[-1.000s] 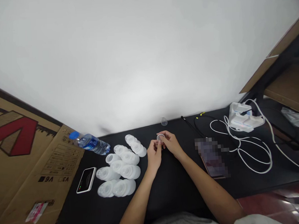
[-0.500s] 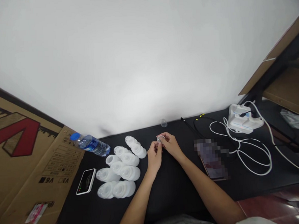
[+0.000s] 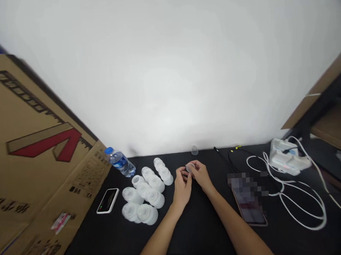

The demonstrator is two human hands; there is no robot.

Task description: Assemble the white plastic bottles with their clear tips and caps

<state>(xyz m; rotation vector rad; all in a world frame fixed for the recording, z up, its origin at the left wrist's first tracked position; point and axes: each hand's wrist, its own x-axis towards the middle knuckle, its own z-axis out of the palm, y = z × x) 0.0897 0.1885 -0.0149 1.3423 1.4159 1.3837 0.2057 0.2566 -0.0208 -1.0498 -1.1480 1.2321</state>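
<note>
My left hand (image 3: 181, 188) and my right hand (image 3: 200, 175) meet above the black table (image 3: 195, 241), fingertips together. Between them they pinch a small round translucent plastic piece (image 3: 190, 167), partly hidden by my fingers. To the left of my hands lies a cluster of several frosted white plastic cup-shaped parts (image 3: 144, 192), stacked in short rows on their sides. A small clear plastic cap (image 3: 194, 150) stands beyond my fingers, near the table's far edge.
A blue-capped water bottle (image 3: 120, 162) lies at the far left by a flattened cardboard box (image 3: 39, 151). A black phone-like device (image 3: 107, 200) sits nearby. On the right are a blurred phone (image 3: 249, 211), a white charger (image 3: 288, 157) and looped white cable (image 3: 302, 208).
The whole scene sits lower and further right in the view, as my head has moved. My hands still hold the small round piece, with little change in their grip.
</note>
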